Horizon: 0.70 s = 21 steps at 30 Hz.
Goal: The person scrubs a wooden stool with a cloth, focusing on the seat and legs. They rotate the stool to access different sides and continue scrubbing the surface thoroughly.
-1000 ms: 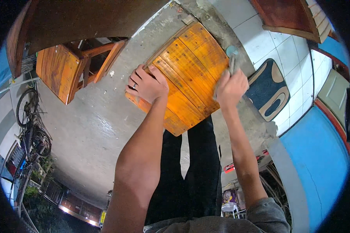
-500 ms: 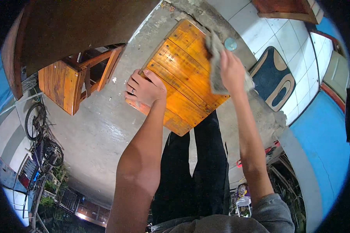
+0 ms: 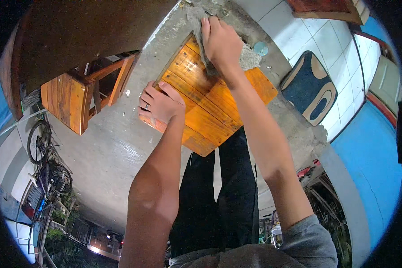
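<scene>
In front of me is a varnished wooden plank top, orange-brown with dark screw or nail spots, possibly a stool or small table seat; what holds it up is hidden. My left hand grips its left edge, the thumb lying on top and the fingers at the rim. At the far end, my right hand presses a grey cloth onto the surface. Part of the cloth hangs past the far left corner, and the hand covers its middle.
Another slatted wooden stool stands at the left beside a dark brown panel. To the right a dark blue and beige mat lies by white tiles. A bicycle is at far left, a blue wall at right.
My right hand has swept the cloth from the plank top's right side to its far left end. My left hand stays at the left edge.
</scene>
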Tool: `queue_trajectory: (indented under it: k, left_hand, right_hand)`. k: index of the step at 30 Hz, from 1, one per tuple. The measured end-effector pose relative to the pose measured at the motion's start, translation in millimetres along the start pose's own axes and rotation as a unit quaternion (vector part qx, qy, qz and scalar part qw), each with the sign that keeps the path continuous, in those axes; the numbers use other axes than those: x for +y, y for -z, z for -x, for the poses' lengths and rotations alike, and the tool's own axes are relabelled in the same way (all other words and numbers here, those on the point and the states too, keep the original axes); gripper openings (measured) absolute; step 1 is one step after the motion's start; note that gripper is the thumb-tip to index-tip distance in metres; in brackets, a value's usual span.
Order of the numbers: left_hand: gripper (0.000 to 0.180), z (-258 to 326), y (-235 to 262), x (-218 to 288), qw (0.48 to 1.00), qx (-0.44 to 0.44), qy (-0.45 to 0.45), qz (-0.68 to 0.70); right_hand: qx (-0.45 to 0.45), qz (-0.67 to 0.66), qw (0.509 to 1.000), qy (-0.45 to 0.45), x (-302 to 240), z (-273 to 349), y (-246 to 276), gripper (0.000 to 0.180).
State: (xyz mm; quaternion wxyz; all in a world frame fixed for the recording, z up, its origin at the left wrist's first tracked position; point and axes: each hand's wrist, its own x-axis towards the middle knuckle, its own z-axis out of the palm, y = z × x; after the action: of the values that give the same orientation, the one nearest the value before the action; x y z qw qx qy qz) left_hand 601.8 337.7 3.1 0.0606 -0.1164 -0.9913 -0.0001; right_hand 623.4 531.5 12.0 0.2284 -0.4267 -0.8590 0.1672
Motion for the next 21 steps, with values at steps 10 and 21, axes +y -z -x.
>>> queue_trajectory:
  k: [10, 21]
  left_hand:
    - [0.037, -2, 1, -3, 0.999, -0.027, -0.013, -0.022]
    - [0.035, -1, 2, 1, 1.0, -0.02, 0.001, 0.024]
  right_hand:
    - [-0.054, 0.13, 0.986, -0.092, 93, 109, 92, 0.026]
    - [0.044, 0.049, 0.996, 0.058, -11, 13, -3, 0.022]
